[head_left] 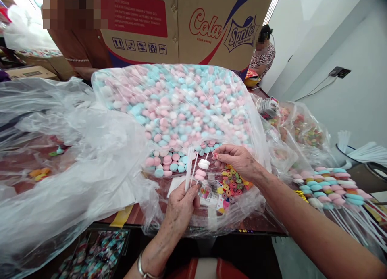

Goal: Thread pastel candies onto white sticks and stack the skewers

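My left hand (180,207) is closed round several thin white sticks (190,168) that stand upright. One stick carries a white candy piece and two pink candy pieces (202,169) threaded on it. My right hand (237,160) pinches a small pink candy (215,156) just right of that stick's tip. Behind both hands lies a big clear plastic bag (178,105) full of pink, blue and white round candies. A smaller bag of multicoloured ring candies (231,183) sits under my right hand.
Finished candy sticks (328,188) are piled at the right. Crumpled clear plastic (66,158) covers the left side. A large cardboard box (181,25) stands at the back. Another person (263,53) sits far right behind it. More wrapped candies (93,255) lie below the table edge.
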`<state>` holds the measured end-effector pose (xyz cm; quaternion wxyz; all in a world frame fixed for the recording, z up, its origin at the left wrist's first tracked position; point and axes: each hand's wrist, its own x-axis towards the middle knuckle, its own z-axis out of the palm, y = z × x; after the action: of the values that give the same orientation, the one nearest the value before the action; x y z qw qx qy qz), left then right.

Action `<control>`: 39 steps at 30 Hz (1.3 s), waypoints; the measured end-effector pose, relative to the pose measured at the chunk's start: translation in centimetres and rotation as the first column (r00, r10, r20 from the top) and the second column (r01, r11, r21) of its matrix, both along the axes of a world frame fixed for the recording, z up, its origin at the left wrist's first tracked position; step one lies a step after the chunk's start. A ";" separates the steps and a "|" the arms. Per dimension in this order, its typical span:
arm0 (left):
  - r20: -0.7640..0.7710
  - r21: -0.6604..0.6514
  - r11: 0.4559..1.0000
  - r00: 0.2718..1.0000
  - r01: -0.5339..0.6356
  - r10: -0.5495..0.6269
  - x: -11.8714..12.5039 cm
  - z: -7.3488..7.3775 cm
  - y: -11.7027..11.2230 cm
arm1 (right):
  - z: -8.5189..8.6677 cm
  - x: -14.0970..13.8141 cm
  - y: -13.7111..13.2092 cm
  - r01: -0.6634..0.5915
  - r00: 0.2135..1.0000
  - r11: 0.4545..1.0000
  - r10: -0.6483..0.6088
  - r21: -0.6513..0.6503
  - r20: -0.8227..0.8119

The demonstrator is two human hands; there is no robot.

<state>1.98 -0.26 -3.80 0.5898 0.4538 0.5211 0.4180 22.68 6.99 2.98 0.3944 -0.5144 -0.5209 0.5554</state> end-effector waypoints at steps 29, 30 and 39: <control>-0.119 0.075 0.983 0.981 0.165 -0.155 0.0 1.8 -0.2 | 0.1 -1.2 -2.6 -0.136 0.989 0.990 0.134 -0.034 -0.062; -0.124 0.081 0.983 0.980 0.167 -0.156 0.0 1.8 -0.2 | 0.2 -1.2 -2.6 -0.103 0.992 0.994 0.101 -0.025 -0.069; -0.089 0.083 0.987 0.988 0.135 -0.127 -0.1 1.9 -0.2 | 1.3 -0.8 -1.9 0.144 0.989 0.985 -0.140 0.097 -0.053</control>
<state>1.89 -0.48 -1.91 0.5730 0.5297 0.4954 0.3816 21.87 5.05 4.24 0.4703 -0.5169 -0.5009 0.5106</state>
